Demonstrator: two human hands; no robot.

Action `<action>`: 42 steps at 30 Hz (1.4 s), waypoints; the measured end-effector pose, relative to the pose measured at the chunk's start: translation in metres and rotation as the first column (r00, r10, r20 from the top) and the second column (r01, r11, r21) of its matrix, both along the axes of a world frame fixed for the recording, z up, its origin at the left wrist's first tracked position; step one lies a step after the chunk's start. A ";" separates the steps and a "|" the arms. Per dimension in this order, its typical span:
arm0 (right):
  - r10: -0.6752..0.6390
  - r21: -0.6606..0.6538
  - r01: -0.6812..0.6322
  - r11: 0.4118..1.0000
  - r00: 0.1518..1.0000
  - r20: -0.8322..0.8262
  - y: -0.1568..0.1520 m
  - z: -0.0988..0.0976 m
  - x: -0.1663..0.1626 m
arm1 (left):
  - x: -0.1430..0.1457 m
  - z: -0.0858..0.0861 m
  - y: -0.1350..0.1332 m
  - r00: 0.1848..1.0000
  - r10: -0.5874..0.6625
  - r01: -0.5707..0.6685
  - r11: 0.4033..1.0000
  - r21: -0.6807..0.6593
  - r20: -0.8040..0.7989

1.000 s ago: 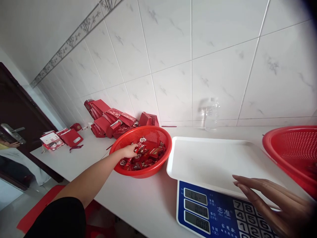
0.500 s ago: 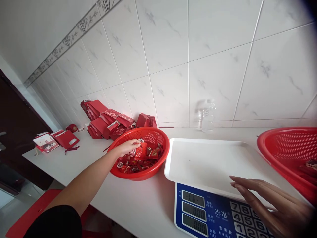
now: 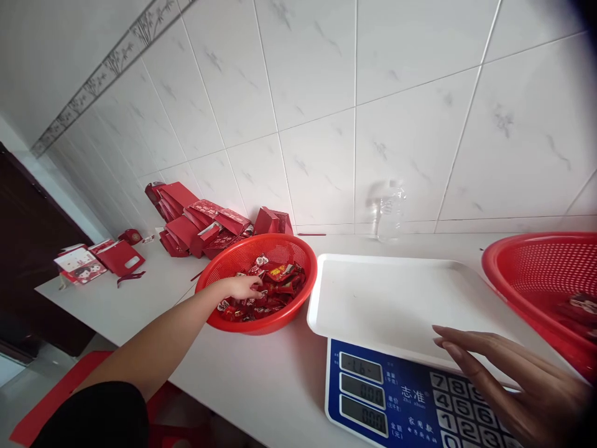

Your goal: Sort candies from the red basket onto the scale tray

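My left hand [image 3: 243, 287] reaches into a red mesh basket [image 3: 224, 274] and lies among the red-wrapped candies [image 3: 275, 287] in it; its fingers curl down into the pile and what they grip is hidden. My right hand [image 3: 508, 379] hovers flat with fingers stretched out over the front right edge of the white scale tray [image 3: 387, 298], above the blue keypad of the digital scale [image 3: 396, 398]. Nothing is in the right hand. The tray carries nothing.
A second red basket [image 3: 536, 274] stands at the right edge with a few candies inside. Red gift boxes [image 3: 196, 224] are piled against the tiled wall behind the left basket. A clear bottle [image 3: 390, 211] stands by the wall. Cards [image 3: 79, 264] lie at the far left.
My left hand lifted a little with a candy half a second ago and has dropped back into the pile. The view drifted slightly left. My right hand kept its place.
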State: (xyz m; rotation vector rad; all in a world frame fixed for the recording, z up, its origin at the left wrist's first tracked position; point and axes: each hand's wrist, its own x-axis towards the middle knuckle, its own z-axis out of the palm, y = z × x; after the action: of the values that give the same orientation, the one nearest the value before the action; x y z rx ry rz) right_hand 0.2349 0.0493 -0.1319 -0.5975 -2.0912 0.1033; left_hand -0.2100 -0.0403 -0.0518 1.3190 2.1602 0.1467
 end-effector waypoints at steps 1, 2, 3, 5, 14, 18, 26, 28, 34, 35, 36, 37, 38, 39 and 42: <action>-0.001 0.009 0.001 1.000 1.000 -0.004 0.000 0.000 0.000 | 0.001 -0.002 0.001 0.999 -0.026 0.024 0.999 -0.036 -0.034; -0.001 0.014 0.001 1.000 1.000 -0.003 0.000 0.000 0.000 | 0.003 -0.005 0.002 0.997 -0.049 0.045 0.997 -0.069 -0.062; -0.005 0.018 0.005 1.000 1.000 0.000 -0.001 0.001 0.000 | 0.005 -0.007 0.003 0.994 -0.071 0.062 0.993 -0.102 -0.085; -0.017 0.024 0.017 1.000 1.000 0.013 -0.001 0.001 0.001 | 0.008 -0.010 0.005 0.986 -0.106 0.087 0.985 -0.152 -0.125; -0.016 0.060 0.016 0.998 1.000 0.010 -0.003 0.009 -0.002 | 0.021 -0.018 0.006 0.957 -0.232 0.205 0.965 -0.164 -0.172; -0.035 0.057 0.033 0.998 0.999 0.021 -0.003 0.008 -0.001 | 0.027 -0.015 0.008 0.950 -0.266 0.244 0.959 -0.143 -0.163; -0.007 0.090 0.005 0.996 1.000 0.021 -0.003 0.010 -0.002 | 0.026 -0.013 0.005 0.966 -0.153 0.152 0.988 -0.022 -0.208; -0.017 0.091 0.015 0.996 0.999 0.026 -0.003 0.009 -0.003 | 0.025 -0.010 0.004 0.972 -0.128 0.130 0.992 -0.001 -0.195; -0.020 0.089 0.017 0.996 0.999 0.026 -0.003 0.009 -0.002 | 0.028 0.009 -0.003 0.990 -0.116 0.118 0.992 0.031 -0.078; -0.012 0.081 0.010 0.997 1.000 0.024 -0.003 0.010 -0.002 | 0.029 0.012 -0.004 0.991 -0.122 0.124 0.991 0.041 -0.056; -0.007 0.070 0.006 0.998 1.000 0.020 -0.003 0.010 -0.002 | 0.031 0.015 -0.005 0.992 -0.126 0.127 0.991 0.051 -0.030; -0.004 0.065 0.003 0.998 1.000 0.013 -0.003 0.010 -0.002 | 0.033 0.017 -0.005 0.992 -0.128 0.128 0.990 0.063 -0.001; -0.002 0.065 0.002 0.998 1.000 0.004 -0.003 0.010 -0.002 | 0.036 0.020 -0.006 0.992 -0.126 0.123 0.989 0.079 0.030; 0.001 0.067 -0.001 0.998 1.000 -0.003 -0.003 0.010 -0.002 | 0.039 0.022 -0.006 0.991 -0.118 0.112 0.989 0.099 0.060; -0.003 0.070 0.004 0.998 1.000 -0.008 -0.005 0.014 -0.004 | 0.054 0.032 -0.004 0.988 -0.093 0.068 0.979 0.190 0.127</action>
State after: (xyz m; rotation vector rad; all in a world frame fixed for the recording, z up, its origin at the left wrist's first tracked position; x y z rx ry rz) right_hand 0.2308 0.0438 -0.1176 -0.5574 -2.0768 0.0305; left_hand -0.1557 -0.0441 -0.0196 1.4546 2.0142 0.4020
